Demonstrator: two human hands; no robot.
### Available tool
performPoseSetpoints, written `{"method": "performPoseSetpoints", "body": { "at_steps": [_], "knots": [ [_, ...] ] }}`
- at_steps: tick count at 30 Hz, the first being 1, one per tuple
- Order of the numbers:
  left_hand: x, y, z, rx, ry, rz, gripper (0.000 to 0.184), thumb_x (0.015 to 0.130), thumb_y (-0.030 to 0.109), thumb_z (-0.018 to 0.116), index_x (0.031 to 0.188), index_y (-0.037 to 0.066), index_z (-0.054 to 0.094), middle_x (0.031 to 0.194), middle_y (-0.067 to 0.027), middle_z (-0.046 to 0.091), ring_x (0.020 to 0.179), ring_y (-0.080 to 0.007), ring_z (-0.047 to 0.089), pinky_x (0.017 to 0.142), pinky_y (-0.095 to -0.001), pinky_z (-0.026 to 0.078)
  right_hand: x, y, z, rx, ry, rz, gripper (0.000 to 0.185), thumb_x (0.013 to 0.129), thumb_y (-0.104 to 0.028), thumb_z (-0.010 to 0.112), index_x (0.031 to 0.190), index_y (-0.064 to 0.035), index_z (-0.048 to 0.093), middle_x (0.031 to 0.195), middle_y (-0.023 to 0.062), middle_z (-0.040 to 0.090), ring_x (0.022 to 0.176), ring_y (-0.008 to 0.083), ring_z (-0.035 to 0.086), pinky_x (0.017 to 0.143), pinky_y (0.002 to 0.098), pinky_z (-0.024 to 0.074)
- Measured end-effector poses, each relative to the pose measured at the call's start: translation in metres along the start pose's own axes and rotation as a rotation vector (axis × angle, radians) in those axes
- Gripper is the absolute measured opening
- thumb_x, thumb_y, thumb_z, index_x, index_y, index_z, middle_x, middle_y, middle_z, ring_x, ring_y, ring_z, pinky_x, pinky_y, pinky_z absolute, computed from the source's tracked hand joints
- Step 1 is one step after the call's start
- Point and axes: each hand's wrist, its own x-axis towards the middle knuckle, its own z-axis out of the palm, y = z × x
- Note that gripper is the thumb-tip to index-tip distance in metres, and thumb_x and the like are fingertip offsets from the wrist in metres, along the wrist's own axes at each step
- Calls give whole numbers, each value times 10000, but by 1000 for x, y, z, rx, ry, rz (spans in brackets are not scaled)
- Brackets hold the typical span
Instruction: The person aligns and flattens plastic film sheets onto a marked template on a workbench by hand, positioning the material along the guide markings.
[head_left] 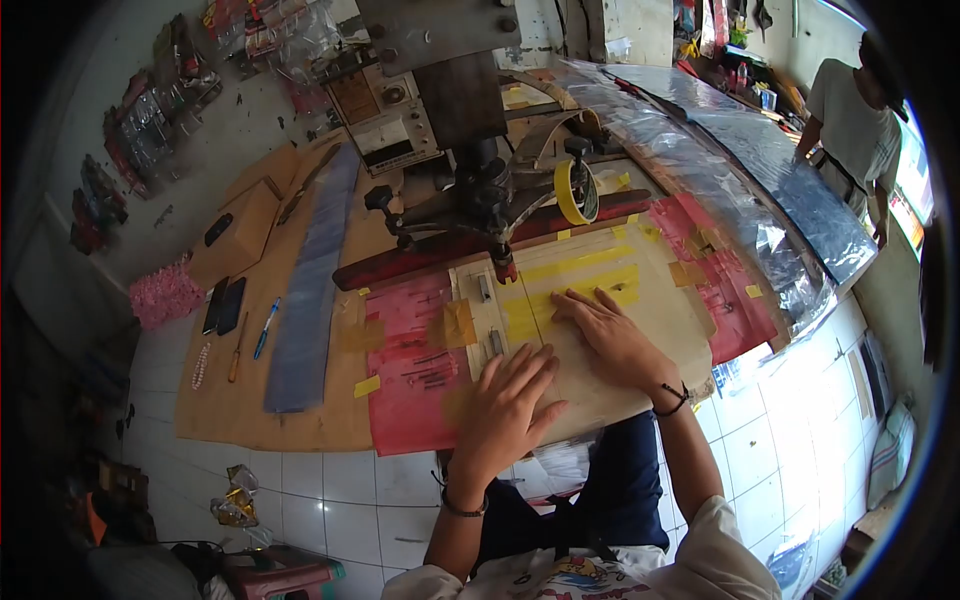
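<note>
My left hand [512, 402] lies flat with spread fingers at the front of a tan board [640, 285], beside a small metal piece [495, 342]. My right hand [612, 338] rests palm down on the same board, its fingertips touching the strips of yellow tape [575, 270]. Neither hand grips anything. A second small metal piece [486, 288] sits farther back. Just beyond the hands stands a machine head [495, 195] with a red-tipped point [504, 268] over the board. Red sheets [415, 365] with dark marks flank the board on both sides.
A long red bar [420, 258] crosses behind the board. To the left lie a bluish plastic strip [312, 290], a blue pen [267, 328], a screwdriver [238, 350] and phones [231, 305]. Plastic sheeting [700, 160] covers the right-hand table, where another person [850, 125] stands.
</note>
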Motion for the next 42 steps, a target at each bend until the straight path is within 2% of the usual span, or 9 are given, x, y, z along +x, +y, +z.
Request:
{"method": "performPoseSetpoints", "body": {
  "at_steps": [6, 12, 15, 18, 24, 27, 31, 36, 42],
  "knots": [
    [-5, 1, 3, -43, 32, -5, 482, 945, 381, 732, 1305, 64, 691, 1425, -108, 643, 1378, -345, 550, 1186, -536, 379, 5, 10, 4, 116, 70, 52, 390, 954, -72, 607, 1341, -90, 653, 1527, 140, 561, 1491, 301, 442, 1276, 520, 262],
    [-7, -1, 7, -47, 50, 11, 323, 947, 319, 730, 1199, 117, 737, 1335, -78, 688, 1342, -317, 578, 1166, -526, 396, 16, -9, 13, -205, 74, 26, 493, 1011, -341, 631, 1454, -128, 588, 1579, 146, 508, 1502, 326, 413, 1255, 546, 256],
    [-7, -1, 8, -43, 44, 27, 302, 972, 285, 700, 1229, 128, 716, 1387, -62, 659, 1336, -301, 571, 1161, -525, 392, 29, -4, 22, -250, 74, 48, 500, 1020, -378, 624, 1466, -157, 573, 1594, 142, 489, 1507, 324, 402, 1250, 574, 241],
    [-6, 1, 7, -67, 71, 3, 259, 945, 277, 729, 1154, 126, 752, 1307, -66, 696, 1330, -306, 585, 1146, -533, 401, 40, -5, 17, -213, 109, 119, 438, 1001, -351, 656, 1392, -155, 649, 1560, 141, 533, 1472, 331, 446, 1251, 560, 247],
    [0, 9, 5, 96, 91, -78, 326, 998, 319, 657, 1273, 163, 736, 1403, -90, 645, 1422, -326, 505, 1213, -585, 288, 19, -17, 7, -120, 149, 98, 295, 971, -274, 688, 1223, -131, 740, 1421, 129, 650, 1370, 323, 556, 1218, 537, 327],
    [3, 6, 4, 128, 46, -100, 355, 1033, 309, 601, 1342, 161, 696, 1458, -122, 599, 1423, -359, 495, 1207, -633, 286, 5, -16, 12, -111, 146, 31, 352, 991, -304, 662, 1295, -135, 717, 1475, 132, 615, 1409, 327, 523, 1219, 512, 341],
    [5, -1, -10, -8, -6, -97, 368, 1021, 285, 626, 1360, 155, 689, 1564, -166, 516, 1468, -382, 444, 1216, -612, 285, 11, -7, 17, -212, 139, 31, 453, 1020, -364, 613, 1425, -160, 638, 1566, 132, 533, 1467, 332, 466, 1239, 515, 314],
    [16, -23, -17, -3, -62, -175, 523, 998, 349, 676, 1412, 32, 635, 1587, -177, 492, 1474, -399, 424, 1237, -494, 306, 31, 7, 22, -263, 79, 77, 525, 1045, -413, 576, 1503, -155, 563, 1643, 139, 435, 1531, 331, 379, 1270, 508, 265],
    [19, -33, -5, 42, -50, -180, 566, 1026, 368, 627, 1440, -16, 592, 1581, -185, 495, 1486, -375, 416, 1253, -516, 284, 41, 3, 16, -228, 138, 70, 524, 1027, -398, 613, 1481, -138, 577, 1607, 151, 483, 1488, 336, 445, 1259, 522, 288]
  ]
}}
